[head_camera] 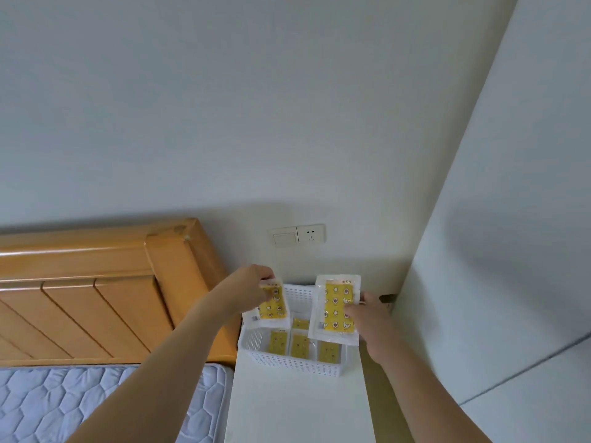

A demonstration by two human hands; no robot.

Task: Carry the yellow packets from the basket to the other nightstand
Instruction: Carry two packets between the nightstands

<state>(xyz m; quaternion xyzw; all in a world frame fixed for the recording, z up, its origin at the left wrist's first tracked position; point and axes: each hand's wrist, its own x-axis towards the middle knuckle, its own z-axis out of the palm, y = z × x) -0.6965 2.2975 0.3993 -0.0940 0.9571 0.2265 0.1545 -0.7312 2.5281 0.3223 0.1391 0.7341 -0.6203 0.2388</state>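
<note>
A white perforated basket (pixel 287 362) stands on a white nightstand (pixel 297 407) against the wall. Several yellow packets (pixel 299 345) in clear wrappers lie inside it. My left hand (pixel 248 287) grips one yellow packet (pixel 271 310) by its top edge, held just above the basket's left side. Above the basket's right side, my right hand (pixel 371 318) pinches the right edge of a second, larger-looking yellow packet (pixel 335 308), held upright.
A wooden headboard (pixel 96 282) and a quilted blue mattress (pixel 80 404) lie to the left of the nightstand. A switch and socket plate (pixel 299 235) sits on the wall above the basket. A white wall panel (pixel 495 251) rises close on the right.
</note>
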